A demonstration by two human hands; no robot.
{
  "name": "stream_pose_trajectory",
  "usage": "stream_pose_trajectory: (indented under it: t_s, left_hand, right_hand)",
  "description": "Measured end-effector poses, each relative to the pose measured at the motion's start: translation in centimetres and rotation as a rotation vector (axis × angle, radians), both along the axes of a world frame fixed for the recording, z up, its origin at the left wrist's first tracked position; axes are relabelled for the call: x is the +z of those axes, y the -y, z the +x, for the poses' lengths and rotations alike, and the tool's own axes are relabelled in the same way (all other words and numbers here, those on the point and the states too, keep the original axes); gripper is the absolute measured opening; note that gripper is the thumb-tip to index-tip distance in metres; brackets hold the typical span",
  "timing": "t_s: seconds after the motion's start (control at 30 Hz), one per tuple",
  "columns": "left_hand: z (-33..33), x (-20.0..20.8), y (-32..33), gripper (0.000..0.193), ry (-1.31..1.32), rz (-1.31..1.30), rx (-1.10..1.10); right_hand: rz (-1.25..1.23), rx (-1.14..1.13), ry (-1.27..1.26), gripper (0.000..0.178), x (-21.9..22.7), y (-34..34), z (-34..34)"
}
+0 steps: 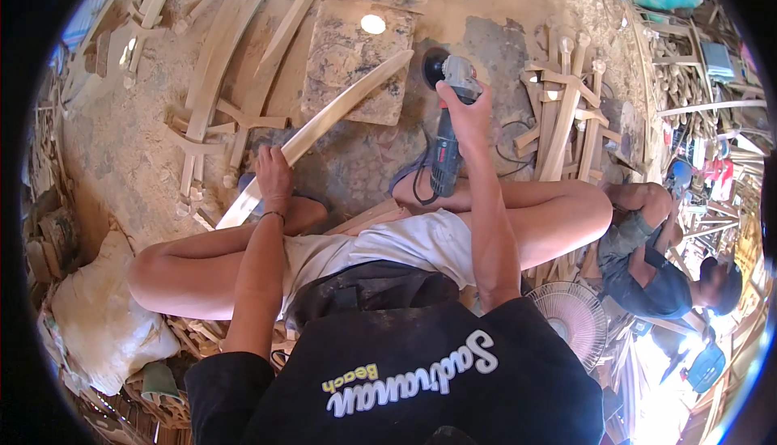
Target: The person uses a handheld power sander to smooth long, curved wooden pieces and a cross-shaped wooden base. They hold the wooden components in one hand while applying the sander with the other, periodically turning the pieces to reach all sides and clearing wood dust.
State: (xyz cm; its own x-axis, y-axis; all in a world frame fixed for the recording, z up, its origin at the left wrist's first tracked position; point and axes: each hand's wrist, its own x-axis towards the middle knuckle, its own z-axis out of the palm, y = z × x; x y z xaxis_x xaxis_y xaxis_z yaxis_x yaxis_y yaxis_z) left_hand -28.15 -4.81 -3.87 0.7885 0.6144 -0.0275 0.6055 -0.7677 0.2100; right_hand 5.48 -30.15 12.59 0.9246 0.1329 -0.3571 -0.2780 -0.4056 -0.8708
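The left hand point(273, 180) hides part of the long, pale wooden blade point(344, 103) it grips, extending toward upper centre; the right hand point(469, 113) clasps a grey-black angle grinder point(445, 158).

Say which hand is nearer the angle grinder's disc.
Right: right hand grips the angle grinder, below and right of its black disc; left hand is farther, lower left, on a wooden blade.
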Motion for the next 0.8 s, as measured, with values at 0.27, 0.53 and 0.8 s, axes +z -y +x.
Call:
stream_pose_trajectory:
  t_s: [0.27,0.53,0.8]
  left_hand:
    - [-0.5,3.1,-0.8,0.048,0.185,-0.120,-0.085]
    - [1.0,7.8,-7.9,0.055,0.060,-0.730,-0.064]
    - [2.6,4.6,-5.5,0.075,-0.060,-0.721,0.055]
  right_hand:
    - [0.053,-0.107,0.027,0.079,1.8,0.5,0.2]
    - [0.133,-0.188,0.141,0.076,4.0,2.0,1.4]
    - [0.136,-0.172,0.188,0.086,3.8,2.9,1.0]
